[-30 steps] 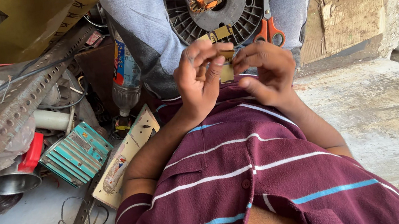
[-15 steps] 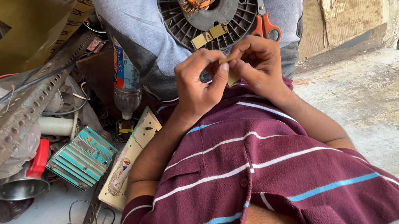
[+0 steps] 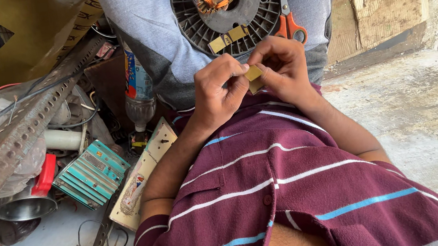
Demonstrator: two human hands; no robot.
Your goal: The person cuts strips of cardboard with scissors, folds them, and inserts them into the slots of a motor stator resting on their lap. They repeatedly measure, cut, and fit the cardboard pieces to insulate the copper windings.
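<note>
Left hand (image 3: 218,90): your thumb and fingers pinch one side of the small yellow paper strip (image 3: 254,74).
Right hand (image 3: 280,66): it pinches the other side, fingers curled close.
Where the strip is: between both hands, above your lap, just under the black round fan part (image 3: 227,16).
How to do it well: hold it snug and fold slowly, so it does not tear.
Watch out: the orange scissors (image 3: 288,21) lie near your right hand.

I pinch a small yellowish strip (image 3: 254,74) between my left hand (image 3: 220,88) and right hand (image 3: 282,65), just near the black slotted disc (image 3: 226,13) and orange-handled scissors (image 3: 287,19).
</note>
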